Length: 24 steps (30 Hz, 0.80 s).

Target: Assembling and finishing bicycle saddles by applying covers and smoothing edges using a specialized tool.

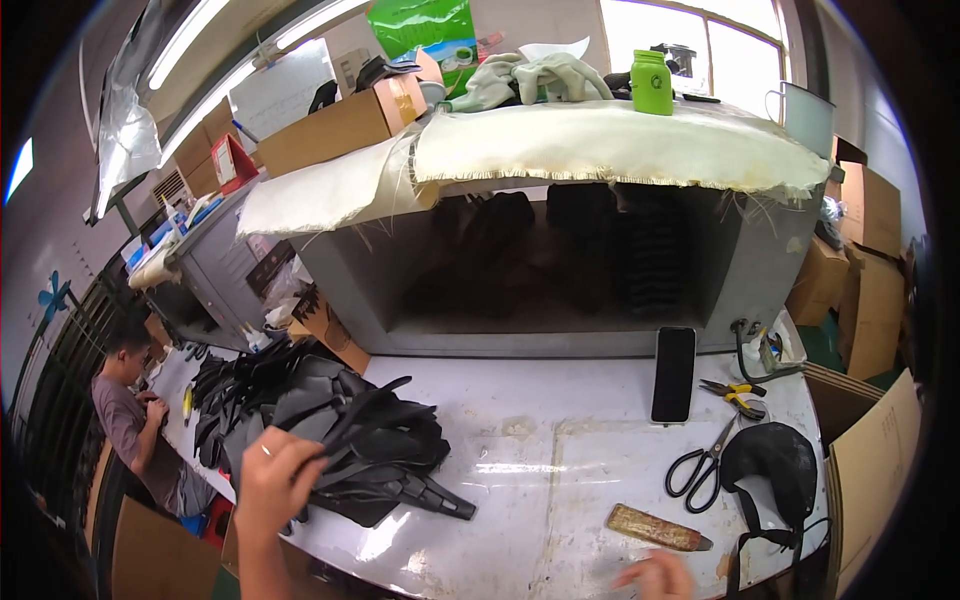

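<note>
My left hand (275, 480) is at the near left side of a heap of flat black pieces (340, 425), which look like rubber or leather. Its fingers are bent together against the heap, and what they grip is hidden. A dark tapered strip (437, 496) juts out of the heap to the right. My right hand (657, 575), partly blurred, is low at the table's front edge. Just beyond it lies a short tool with a worn, brownish handle (655, 527). I cannot tell whether the right fingers hold anything.
On the right lie black-handled scissors (694, 475), yellow-handled pliers (735, 388), a black pouch-like piece with straps (775, 465) and a phone (674, 375). A grey metal box (355, 290) under white cloth stands behind. Another person (140, 420) sits at the far left.
</note>
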Each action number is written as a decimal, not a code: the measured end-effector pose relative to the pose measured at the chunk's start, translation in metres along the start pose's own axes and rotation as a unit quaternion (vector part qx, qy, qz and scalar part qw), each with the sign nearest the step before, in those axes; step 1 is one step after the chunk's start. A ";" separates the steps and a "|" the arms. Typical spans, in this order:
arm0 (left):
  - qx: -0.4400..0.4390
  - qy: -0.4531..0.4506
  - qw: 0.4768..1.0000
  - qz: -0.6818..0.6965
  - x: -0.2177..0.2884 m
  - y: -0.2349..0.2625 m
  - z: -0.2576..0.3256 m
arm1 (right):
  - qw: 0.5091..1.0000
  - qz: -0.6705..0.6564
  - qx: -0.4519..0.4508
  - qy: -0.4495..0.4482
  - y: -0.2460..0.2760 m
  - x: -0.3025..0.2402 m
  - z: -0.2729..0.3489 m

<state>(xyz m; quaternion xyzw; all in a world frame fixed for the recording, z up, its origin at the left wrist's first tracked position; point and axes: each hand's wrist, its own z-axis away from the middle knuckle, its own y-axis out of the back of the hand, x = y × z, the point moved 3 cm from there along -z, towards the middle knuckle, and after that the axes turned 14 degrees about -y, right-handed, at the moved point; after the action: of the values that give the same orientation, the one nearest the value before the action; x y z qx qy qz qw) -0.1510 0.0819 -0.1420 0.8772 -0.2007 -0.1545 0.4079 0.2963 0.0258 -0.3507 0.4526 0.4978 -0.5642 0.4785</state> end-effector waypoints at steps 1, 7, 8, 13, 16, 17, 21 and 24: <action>0.023 -0.004 1.000 0.018 0.011 -0.005 0.001 | 0.990 -0.025 -0.065 -0.125 -0.029 -0.006 -0.004; 0.018 -0.198 0.945 0.259 0.101 -0.075 0.014 | 0.894 -0.245 -0.282 -0.247 -0.160 -0.041 -0.031; 0.018 -0.283 0.938 0.200 0.122 -0.087 0.011 | 0.838 -0.341 -0.275 -0.325 -0.167 -0.037 -0.036; 0.107 -0.216 0.936 0.258 0.109 -0.085 -0.024 | 0.842 -0.087 -0.351 -0.401 -0.105 -0.034 -0.086; 0.098 -0.157 0.971 0.155 0.071 -0.111 -0.098 | 0.901 0.077 -0.248 -0.348 -0.051 -0.059 -0.119; 0.098 -0.135 0.978 0.122 0.057 -0.134 -0.123 | 0.936 0.062 -0.174 -0.300 -0.032 -0.059 -0.131; -0.027 -0.003 0.992 0.124 0.004 -0.252 -0.212 | 0.991 0.048 -0.019 -0.123 0.001 -0.077 -0.153; 0.062 -0.051 0.996 -0.046 -0.019 -0.325 -0.229 | 0.997 -0.006 0.029 -0.065 -0.003 -0.096 -0.162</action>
<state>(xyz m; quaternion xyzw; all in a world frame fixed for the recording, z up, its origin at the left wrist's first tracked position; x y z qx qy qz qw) 0.0058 0.4316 -0.2508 0.9001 -0.1904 -0.2049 0.3341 0.3119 0.1958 -0.2711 0.4261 0.4519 -0.6090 0.4933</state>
